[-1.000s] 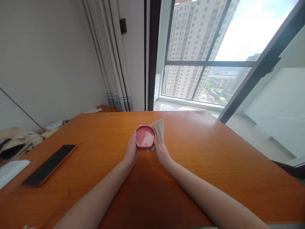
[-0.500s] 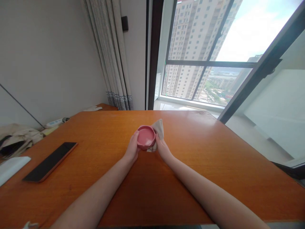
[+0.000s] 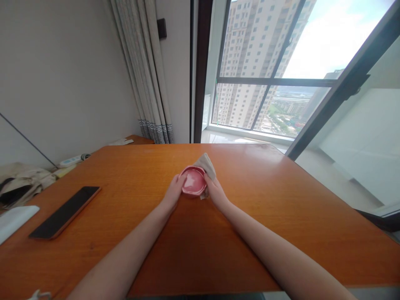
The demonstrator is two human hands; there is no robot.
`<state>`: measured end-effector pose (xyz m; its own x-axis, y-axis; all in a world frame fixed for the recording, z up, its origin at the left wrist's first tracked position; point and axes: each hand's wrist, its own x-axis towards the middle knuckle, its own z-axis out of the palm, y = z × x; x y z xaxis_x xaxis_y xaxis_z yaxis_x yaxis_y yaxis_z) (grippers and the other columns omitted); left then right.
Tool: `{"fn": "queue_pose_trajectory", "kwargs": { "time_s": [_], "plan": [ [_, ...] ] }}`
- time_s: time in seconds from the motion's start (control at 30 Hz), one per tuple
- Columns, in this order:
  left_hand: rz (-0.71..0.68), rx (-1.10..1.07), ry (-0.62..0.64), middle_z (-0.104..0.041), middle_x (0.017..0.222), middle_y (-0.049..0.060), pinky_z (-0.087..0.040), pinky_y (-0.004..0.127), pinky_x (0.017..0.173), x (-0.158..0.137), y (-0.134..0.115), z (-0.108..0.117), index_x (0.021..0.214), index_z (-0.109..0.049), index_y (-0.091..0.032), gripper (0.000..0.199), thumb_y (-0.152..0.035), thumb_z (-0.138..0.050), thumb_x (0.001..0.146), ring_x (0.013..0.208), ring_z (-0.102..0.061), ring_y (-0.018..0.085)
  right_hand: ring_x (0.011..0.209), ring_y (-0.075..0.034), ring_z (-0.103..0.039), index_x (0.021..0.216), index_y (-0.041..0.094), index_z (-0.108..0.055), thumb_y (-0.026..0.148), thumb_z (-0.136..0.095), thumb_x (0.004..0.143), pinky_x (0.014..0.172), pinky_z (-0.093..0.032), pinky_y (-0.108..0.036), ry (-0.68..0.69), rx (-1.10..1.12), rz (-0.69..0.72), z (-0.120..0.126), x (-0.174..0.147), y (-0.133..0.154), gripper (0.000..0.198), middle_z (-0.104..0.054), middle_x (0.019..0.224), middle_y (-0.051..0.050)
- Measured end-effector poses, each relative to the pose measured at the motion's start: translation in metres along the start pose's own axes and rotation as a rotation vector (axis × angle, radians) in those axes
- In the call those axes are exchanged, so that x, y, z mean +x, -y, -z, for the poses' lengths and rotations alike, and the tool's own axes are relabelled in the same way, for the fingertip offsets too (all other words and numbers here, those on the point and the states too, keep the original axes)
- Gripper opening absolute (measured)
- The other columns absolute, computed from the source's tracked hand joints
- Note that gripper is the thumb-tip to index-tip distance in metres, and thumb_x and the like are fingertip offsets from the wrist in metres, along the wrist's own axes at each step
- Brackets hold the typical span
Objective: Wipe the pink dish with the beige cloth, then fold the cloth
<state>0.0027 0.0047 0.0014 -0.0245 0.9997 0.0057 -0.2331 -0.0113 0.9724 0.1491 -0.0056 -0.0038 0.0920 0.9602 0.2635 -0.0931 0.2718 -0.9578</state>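
A small glossy pink bowl [image 3: 193, 183] is held between both hands over the middle of the table, its open side turned toward me. My left hand [image 3: 175, 189] grips its left rim, thumb on the inner side. On the right, my right hand [image 3: 215, 191] closes on the bowl's edge together with a light beige cloth [image 3: 205, 162]. The cloth sticks up behind the bowl, and a bit of it shows below the right fingers. Most fingertips are hidden behind the bowl and cloth.
The wooden table [image 3: 265, 233] fills the lower view. A dark tablet-like slab [image 3: 65, 212] lies at the left, beside a white object [image 3: 17, 221]. Crumpled fabric [image 3: 18, 183] and a power strip [image 3: 71, 160] sit past the left edge. A large window [image 3: 275, 83] stands beyond.
The bowl has tilted and turned slightly in my hands, shifting a little right. The cloth's upper part now spreads further left behind the rim.
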Motion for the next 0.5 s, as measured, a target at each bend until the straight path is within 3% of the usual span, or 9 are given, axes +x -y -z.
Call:
{"fn": "queue_pose_trajectory", "kwargs": {
  "time_s": [0.13,0.23,0.3,0.4,0.5],
  "plan": [
    [-0.101,0.048,-0.140,-0.063,0.102,0.007,-0.043,0.032,0.087,-0.002,0.000,-0.003,0.098,-0.062,-0.014,0.038,-0.046,-0.053,0.079,0.097,-0.056,0.020,0.130,-0.021,-0.036,0.128,0.026,-0.048,0.048,-0.046,0.085,0.111,-0.020,-0.043,-0.005,0.057,0.000,-0.019,-0.018,0.001,0.048,-0.047,0.136,-0.004],
    [-0.158,0.040,-0.186,-0.060,0.110,0.005,-0.041,0.029,0.090,-0.007,-0.001,-0.008,0.104,-0.058,-0.018,0.038,-0.047,-0.050,0.081,0.103,-0.053,0.018,0.130,-0.021,-0.037,0.128,0.026,-0.048,0.046,-0.050,0.084,0.112,-0.020,-0.042,-0.004,0.092,0.016,-0.022,-0.022,0.004,0.048,-0.046,0.137,-0.004],
    [-0.091,0.028,-0.126,-0.059,0.112,0.004,-0.043,0.028,0.087,-0.010,-0.004,-0.009,0.109,-0.056,-0.021,0.039,-0.048,-0.052,0.080,0.102,-0.054,0.017,0.127,-0.022,-0.040,0.125,0.026,-0.050,0.043,-0.053,0.082,0.111,-0.023,-0.043,-0.045,0.104,-0.006,-0.016,-0.016,0.003,0.047,-0.049,0.134,-0.004],
    [0.156,0.037,0.044,-0.063,0.100,0.005,-0.048,0.029,0.072,-0.008,-0.009,-0.006,0.107,-0.057,-0.021,0.044,-0.050,-0.057,0.075,0.085,-0.059,0.018,0.122,-0.023,-0.046,0.119,0.025,-0.055,0.041,-0.058,0.078,0.109,-0.026,-0.044,-0.087,0.120,-0.033,-0.003,-0.004,0.001,0.044,-0.056,0.126,-0.004],
    [0.252,0.029,0.069,-0.065,0.092,0.005,-0.048,0.027,0.062,-0.003,-0.012,-0.001,0.103,-0.061,-0.018,0.041,-0.045,-0.061,0.072,0.075,-0.059,0.017,0.120,-0.023,-0.048,0.111,0.025,-0.061,0.042,-0.061,0.076,0.109,-0.028,-0.043,-0.006,0.206,-0.067,0.004,0.005,0.000,0.039,-0.062,0.119,-0.003]
  ]
}}
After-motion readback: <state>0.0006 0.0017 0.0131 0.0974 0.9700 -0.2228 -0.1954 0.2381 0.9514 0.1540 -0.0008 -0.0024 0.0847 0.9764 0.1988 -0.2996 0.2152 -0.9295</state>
